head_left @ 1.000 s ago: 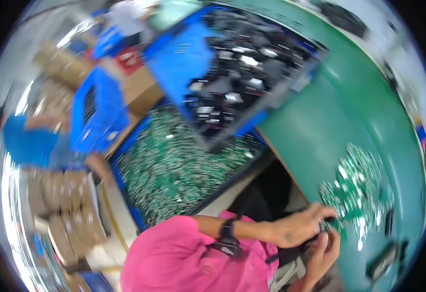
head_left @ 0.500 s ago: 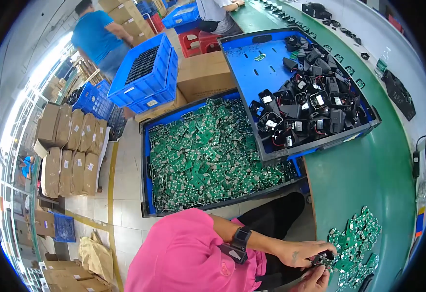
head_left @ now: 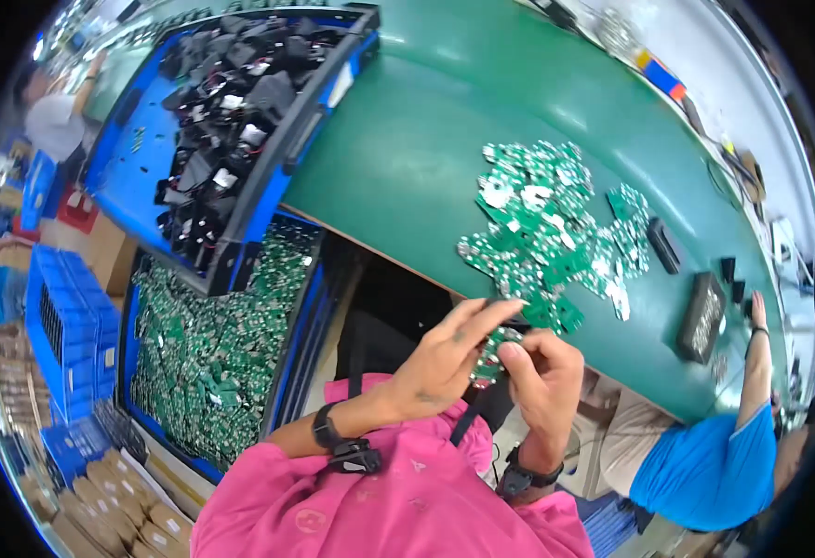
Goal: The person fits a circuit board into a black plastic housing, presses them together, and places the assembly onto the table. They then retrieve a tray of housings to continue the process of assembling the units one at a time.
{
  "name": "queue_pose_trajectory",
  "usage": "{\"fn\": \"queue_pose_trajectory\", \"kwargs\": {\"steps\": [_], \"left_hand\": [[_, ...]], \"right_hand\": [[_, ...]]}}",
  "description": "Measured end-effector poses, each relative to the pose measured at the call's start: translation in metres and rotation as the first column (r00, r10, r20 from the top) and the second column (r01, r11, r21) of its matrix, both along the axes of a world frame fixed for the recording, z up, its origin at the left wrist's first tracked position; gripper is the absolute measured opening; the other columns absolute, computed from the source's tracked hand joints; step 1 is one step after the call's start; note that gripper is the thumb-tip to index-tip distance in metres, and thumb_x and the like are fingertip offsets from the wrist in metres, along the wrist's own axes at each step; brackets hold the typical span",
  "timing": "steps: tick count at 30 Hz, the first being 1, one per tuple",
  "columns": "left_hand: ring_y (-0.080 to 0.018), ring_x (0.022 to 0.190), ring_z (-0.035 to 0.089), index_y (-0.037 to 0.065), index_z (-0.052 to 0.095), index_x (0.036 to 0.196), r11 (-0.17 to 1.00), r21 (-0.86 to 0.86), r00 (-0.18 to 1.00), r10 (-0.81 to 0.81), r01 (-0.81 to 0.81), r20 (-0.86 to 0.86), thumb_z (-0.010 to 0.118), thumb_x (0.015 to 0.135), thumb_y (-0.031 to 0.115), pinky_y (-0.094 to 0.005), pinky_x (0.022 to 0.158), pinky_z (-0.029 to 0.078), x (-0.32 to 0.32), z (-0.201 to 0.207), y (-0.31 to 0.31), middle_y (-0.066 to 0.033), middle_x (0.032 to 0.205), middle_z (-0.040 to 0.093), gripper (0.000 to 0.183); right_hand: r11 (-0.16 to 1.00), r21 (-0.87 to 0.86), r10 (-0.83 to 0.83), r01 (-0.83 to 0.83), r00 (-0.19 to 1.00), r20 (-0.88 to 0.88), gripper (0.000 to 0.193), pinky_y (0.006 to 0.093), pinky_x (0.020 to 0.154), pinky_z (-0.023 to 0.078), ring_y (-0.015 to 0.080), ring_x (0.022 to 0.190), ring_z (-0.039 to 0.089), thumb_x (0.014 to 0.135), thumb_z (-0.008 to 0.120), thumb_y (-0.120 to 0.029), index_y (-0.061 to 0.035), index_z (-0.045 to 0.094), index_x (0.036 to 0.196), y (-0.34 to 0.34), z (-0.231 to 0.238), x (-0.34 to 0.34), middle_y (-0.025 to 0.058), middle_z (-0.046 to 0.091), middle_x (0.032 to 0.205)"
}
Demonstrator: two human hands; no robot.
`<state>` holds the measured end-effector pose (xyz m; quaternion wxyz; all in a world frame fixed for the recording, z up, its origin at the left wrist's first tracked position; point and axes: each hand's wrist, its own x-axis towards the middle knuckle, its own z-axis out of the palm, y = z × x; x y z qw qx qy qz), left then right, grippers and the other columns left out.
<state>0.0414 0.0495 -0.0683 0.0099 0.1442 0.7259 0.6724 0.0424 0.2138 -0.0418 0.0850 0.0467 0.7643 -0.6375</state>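
Observation:
Just off the green table's near edge, my two hands are close together around a small green circuit board (head_left: 488, 360). My right hand (head_left: 547, 372) pinches it with the thumb on top and the fingers curled behind. My left hand (head_left: 440, 363) reaches over from the other side, its long fingers bent across the board's far end and its thumb hidden. Small silvery parts show on the board. A loose pile of similar boards (head_left: 542, 219) lies on the table just beyond my fingertips.
A blue tray (head_left: 119, 158) of black plastic housings (head_left: 231, 112) overhangs the table's left side. Below it sits a crate full of green boards (head_left: 212, 353). At right, a person in blue (head_left: 705, 465) rests a hand by a dark box (head_left: 702, 318) on the green table (head_left: 389, 139).
My view has swung right, so the trays now appear farther left and a second worker shows. Earlier a black piece showed between my hands; now I see a green board there.

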Motion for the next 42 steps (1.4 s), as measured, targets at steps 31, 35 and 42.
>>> {"fn": "queue_pose_trajectory", "kwargs": {"steps": [31,35,42], "left_hand": [[-0.0140,0.067,0.066,0.006,0.033,0.143,0.958,0.250,0.831,-0.252,0.141,0.497,0.044,0.097,0.003,-0.0250,0.055,0.056,0.000,0.003,-0.007,-0.0138,0.106,0.060,0.048],[-0.0174,0.071,0.068,0.006,0.034,0.140,0.906,0.393,0.781,-0.356,0.155,0.513,0.048,0.096,0.004,-0.0280,0.061,0.060,-0.013,0.005,-0.009,-0.0155,0.106,0.060,0.046],[-0.0248,0.091,0.068,0.005,0.033,0.136,0.884,0.402,0.669,-0.450,0.239,0.592,0.051,0.095,0.004,-0.0351,0.074,0.063,-0.051,0.066,-0.018,-0.0158,0.116,0.056,0.045]], "right_hand": [[0.991,0.108,0.079,-0.076,0.996,-0.029,0.040,0.0240,0.058,0.048,0.0062,0.065,0.058,0.092,0.064,-0.006,0.0034,0.058,0.131,0.000,-0.005,0.003,0.0059,0.066,0.076],[0.999,0.046,0.012,-0.011,1.000,-0.022,0.042,0.0232,0.057,0.047,0.0044,0.064,0.055,0.092,0.063,-0.004,0.0033,0.057,0.132,-0.003,-0.002,0.000,0.0028,0.063,0.074],[0.988,0.016,0.153,-0.153,0.986,-0.063,0.049,0.0192,0.058,0.044,0.0019,0.068,0.052,0.088,0.063,-0.001,0.0015,0.055,0.136,0.010,0.028,-0.029,-0.0034,0.060,0.081]]}}
